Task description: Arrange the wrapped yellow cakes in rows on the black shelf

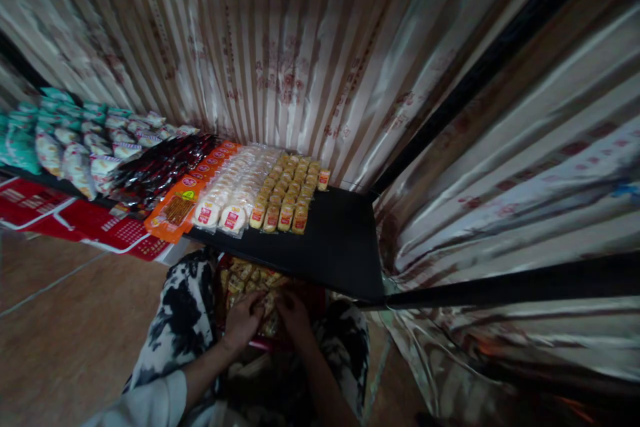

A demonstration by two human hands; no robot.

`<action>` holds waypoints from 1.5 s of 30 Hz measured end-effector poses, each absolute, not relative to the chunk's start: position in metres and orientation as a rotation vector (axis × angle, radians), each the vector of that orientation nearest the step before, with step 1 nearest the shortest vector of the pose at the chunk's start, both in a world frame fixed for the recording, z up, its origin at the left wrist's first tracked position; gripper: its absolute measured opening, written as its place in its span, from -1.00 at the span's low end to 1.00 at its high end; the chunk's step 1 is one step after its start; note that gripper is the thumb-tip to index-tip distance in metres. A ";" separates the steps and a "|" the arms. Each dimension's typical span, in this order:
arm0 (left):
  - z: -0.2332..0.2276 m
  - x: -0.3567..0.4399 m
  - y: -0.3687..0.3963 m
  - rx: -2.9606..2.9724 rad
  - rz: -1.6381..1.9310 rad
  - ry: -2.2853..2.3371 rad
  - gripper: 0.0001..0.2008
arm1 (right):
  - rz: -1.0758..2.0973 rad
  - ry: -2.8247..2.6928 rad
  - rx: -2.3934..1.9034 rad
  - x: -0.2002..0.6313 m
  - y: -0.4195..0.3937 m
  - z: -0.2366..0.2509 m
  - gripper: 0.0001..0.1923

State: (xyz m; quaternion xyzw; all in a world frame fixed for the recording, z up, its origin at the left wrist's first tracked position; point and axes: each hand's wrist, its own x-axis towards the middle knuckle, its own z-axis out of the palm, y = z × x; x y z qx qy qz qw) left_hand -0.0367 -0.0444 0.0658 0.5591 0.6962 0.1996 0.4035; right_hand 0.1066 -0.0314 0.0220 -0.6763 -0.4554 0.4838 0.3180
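Below, both hands dig into a box of wrapped snacks [250, 280] on the lap; left hand [243, 321] and right hand [294, 315] fingers curl onto packets between them; the black shelf [340, 247] lies just ahead.

Dim, warm-toned; brightest on upper curtain [300, 33]; deep shadow low around hands; wide-angle bowing at edges; streaky blur right.

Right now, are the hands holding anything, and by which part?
Both the left hand and the right hand are in the box of small snack packets on the lap, fingers among packets. Too dark to tell any grip.
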 end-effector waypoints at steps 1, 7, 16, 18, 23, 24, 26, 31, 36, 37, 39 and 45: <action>0.071 -0.037 -0.047 1.460 0.541 1.725 -0.61 | 1.260 -1.155 -1.785 0.110 -0.031 0.027 -0.64; 0.083 -0.031 -0.066 1.638 0.722 1.494 -0.50 | 1.331 -1.025 -1.716 0.124 -0.030 0.062 -0.72; 0.090 -0.017 -0.058 1.354 0.973 1.463 -0.65 | 1.303 -1.158 -1.698 0.133 -0.026 0.107 -0.64; 0.094 -0.015 -0.055 1.068 0.944 1.379 -0.54 | 1.154 -1.200 -1.718 0.138 -0.023 0.111 -0.64; 0.103 -0.011 -0.048 0.660 0.923 1.174 -0.48 | 1.133 -1.366 -1.542 0.145 -0.020 0.113 -0.61; 0.104 -0.010 -0.046 0.630 0.927 1.164 -0.49 | 1.189 -1.368 -1.510 0.145 -0.019 0.112 -0.63; 0.105 -0.011 -0.042 0.607 0.924 1.168 -0.50 | 1.247 -1.338 -1.484 0.146 -0.019 0.110 -0.67; 0.121 -0.013 -0.022 0.865 0.808 1.169 -0.56 | 1.275 -1.128 -1.468 0.148 -0.019 0.108 -0.67; 0.143 -0.001 0.006 1.077 0.792 1.121 -0.54 | 1.296 -0.909 -1.453 0.152 -0.017 0.116 -0.58; 0.145 0.003 0.013 1.096 0.788 1.127 -0.52 | 1.306 -0.889 -1.458 0.153 -0.016 0.117 -0.58; 0.146 0.011 0.026 1.140 0.769 1.161 -0.51 | 1.304 -0.929 -1.471 0.157 -0.015 0.119 -0.59; 0.160 0.032 0.061 1.464 0.637 1.231 -0.52 | 0.757 -1.360 -1.631 0.175 -0.003 0.126 -0.56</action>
